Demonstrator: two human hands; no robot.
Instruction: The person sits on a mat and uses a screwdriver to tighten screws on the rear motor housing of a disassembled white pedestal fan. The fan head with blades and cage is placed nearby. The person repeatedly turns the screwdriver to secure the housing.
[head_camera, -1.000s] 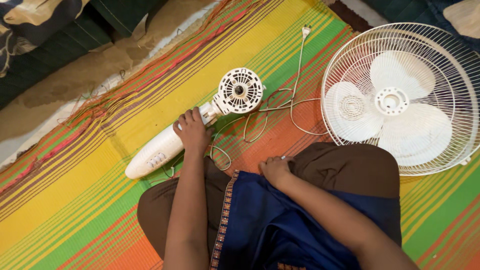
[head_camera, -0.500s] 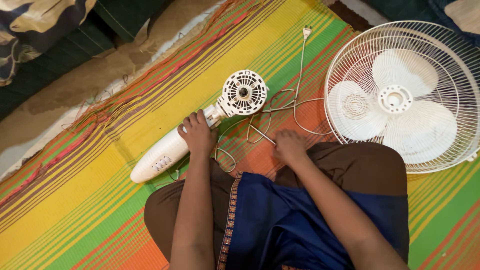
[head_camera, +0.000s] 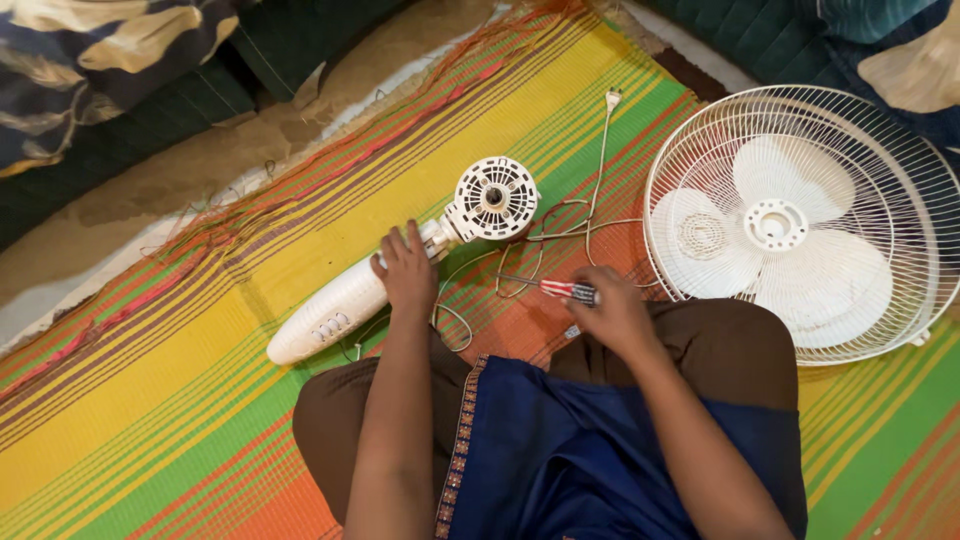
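One left hand (head_camera: 405, 275) grips one white fan body (head_camera: 345, 300); right hand (head_camera: 615, 310) pinches one screwdriver (head_camera: 568, 290).

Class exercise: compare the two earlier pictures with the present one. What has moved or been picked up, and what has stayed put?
The right hand went from the lap out to the mat and took hold of a red-handled screwdriver, tip toward the wires. The left hand stays on the white fan body; the motor head and the fan cage lie as before.
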